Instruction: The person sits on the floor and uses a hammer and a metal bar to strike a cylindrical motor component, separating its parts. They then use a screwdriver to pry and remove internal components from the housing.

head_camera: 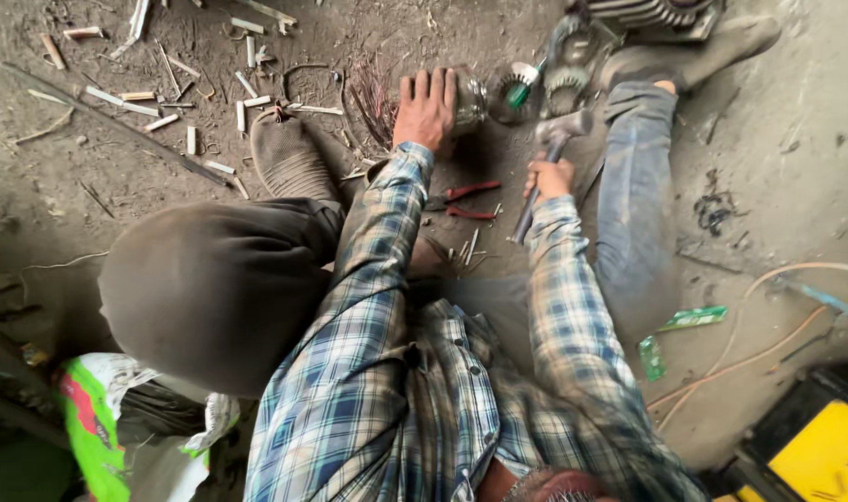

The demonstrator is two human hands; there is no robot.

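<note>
The left hand (pixel 425 107) lies flat, fingers spread, atop a round metal part (pixel 468 100) at twelve o'clock, mostly hidden, perhaps a motor piece. The ground is dusty concrete floor (pixel 89 177) strewn with scraps. Red-handled pliers (pixel 466 201) lie between the forearms. The right hand (pixel 548 177) is clamped on a hammer (pixel 547 158), handle running seven to one o'clock, head uppermost.
</note>
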